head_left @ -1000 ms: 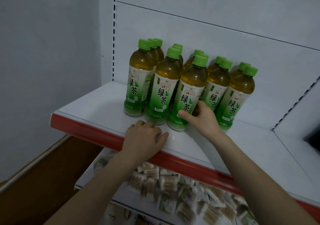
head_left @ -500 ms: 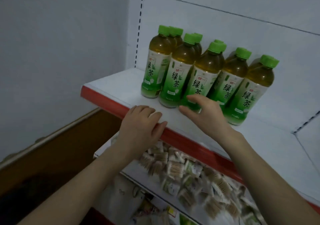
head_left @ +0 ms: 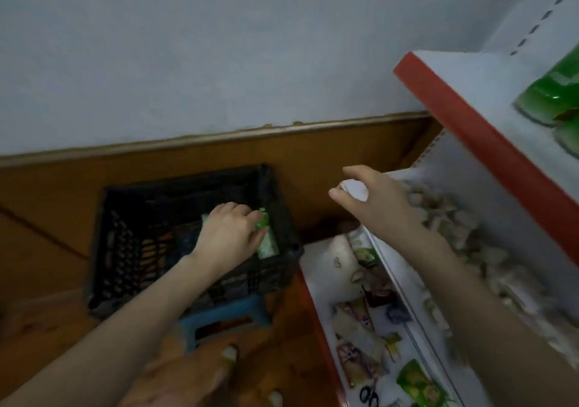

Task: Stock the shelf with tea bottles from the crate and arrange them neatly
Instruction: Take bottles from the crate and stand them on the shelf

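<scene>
The left hand [head_left: 230, 234] is down inside the black crate [head_left: 131, 250], its fingers curled over a green-labelled tea bottle [head_left: 267, 240] that lies against the crate's right wall; whether the grip has fully closed cannot be told, since the back of the hand covers most of the bottle. The right hand [head_left: 372, 203] hangs in the air to the right of the crate, fingers loosely spread and holding nothing, in front of the lower shelf tiers.

Taking the crate as the landmark: behind it runs a pale wall [head_left: 219, 46] with a brown wooden skirting [head_left: 329, 156] at its foot. The crate rests on a blue stool [head_left: 225, 322], which stands on the wooden floor [head_left: 40, 281]. To the crate's right rises the shelf unit, its top shelf [head_left: 476, 93] white with a red front edge. On that shelf, far right of the crate, the green bases of tea bottles [head_left: 545, 99] show at the frame edge. Below them, the lower tiers carry blurred small packets [head_left: 454, 218] and snack bags [head_left: 360, 337], just beside the crate's right corner. A foot [head_left: 228, 356] shows in front of the stool.
</scene>
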The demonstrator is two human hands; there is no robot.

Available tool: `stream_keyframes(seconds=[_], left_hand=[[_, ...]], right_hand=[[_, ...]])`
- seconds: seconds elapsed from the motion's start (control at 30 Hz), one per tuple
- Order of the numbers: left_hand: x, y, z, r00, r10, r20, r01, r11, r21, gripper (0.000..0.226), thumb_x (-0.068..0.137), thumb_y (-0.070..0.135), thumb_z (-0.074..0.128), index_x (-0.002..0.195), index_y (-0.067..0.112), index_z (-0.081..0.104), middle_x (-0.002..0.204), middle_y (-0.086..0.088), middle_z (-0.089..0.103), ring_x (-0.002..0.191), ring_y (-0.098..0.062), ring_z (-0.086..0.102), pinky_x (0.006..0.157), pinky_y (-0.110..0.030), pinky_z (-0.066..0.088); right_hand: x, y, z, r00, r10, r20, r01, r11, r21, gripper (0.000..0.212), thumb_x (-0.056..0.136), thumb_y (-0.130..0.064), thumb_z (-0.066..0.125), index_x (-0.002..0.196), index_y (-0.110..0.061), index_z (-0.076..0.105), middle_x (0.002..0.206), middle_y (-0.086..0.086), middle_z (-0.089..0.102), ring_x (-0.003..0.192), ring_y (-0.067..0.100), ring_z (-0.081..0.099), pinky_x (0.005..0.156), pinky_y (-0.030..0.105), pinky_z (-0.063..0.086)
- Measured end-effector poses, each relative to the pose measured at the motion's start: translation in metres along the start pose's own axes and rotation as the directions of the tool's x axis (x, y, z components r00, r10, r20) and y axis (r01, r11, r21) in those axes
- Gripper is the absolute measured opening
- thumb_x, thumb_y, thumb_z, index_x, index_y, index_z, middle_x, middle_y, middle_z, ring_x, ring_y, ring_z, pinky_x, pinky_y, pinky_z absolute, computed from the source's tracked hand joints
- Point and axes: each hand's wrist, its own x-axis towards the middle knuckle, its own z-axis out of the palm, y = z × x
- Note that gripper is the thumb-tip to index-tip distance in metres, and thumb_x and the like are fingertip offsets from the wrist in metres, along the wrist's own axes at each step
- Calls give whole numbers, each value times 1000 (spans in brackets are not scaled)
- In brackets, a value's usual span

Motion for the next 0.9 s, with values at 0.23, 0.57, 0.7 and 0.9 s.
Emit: stream_keyframes(seconds=[0.23, 0.57, 0.7, 0.9], left_hand=[[-58, -87, 32, 971, -221, 95, 220, 975, 24, 23, 79, 27, 71, 89, 6, 71, 72, -11, 69, 68, -32, 66, 61, -36, 55], [-38, -166, 79, 939, -243, 245, 264, 963, -59, 38, 94, 35, 45, 120, 9, 57, 106, -12, 63, 103, -31, 56, 85, -37, 45], [-16, -180, 103, 914, -244, 325, 273, 961, -46, 41, 95, 35, 43, 127, 10, 50, 116, -14, 59, 110, -33, 52, 89, -38, 42], [23, -200, 158, 855, -291, 430, 340, 939, -40, 46, 94, 37, 43, 132, 12, 44, 126, -14, 52, 116, -33, 47, 94, -40, 41]], right_hand=[[48, -26, 112, 952, 18, 307, -38, 997, 62, 58, 89, -34, 55, 138, -10, 36, 140, 8, 46, 129, 20, 43, 99, 25, 36], [93, -14, 234, 850, 312, 424, -320, 946, -54, 60, 87, -32, 59, 134, -1, 38, 126, 21, 55, 116, 34, 53, 93, 46, 46], [106, 7, 260, 804, 391, 448, -388, 916, -105, 65, 87, -37, 59, 136, -3, 33, 128, 20, 52, 116, 34, 52, 92, 45, 48], [136, 46, 310, 745, 474, 470, -483, 869, -110, 55, 82, -36, 64, 121, -3, 44, 114, 20, 58, 105, 36, 57, 85, 48, 51]])
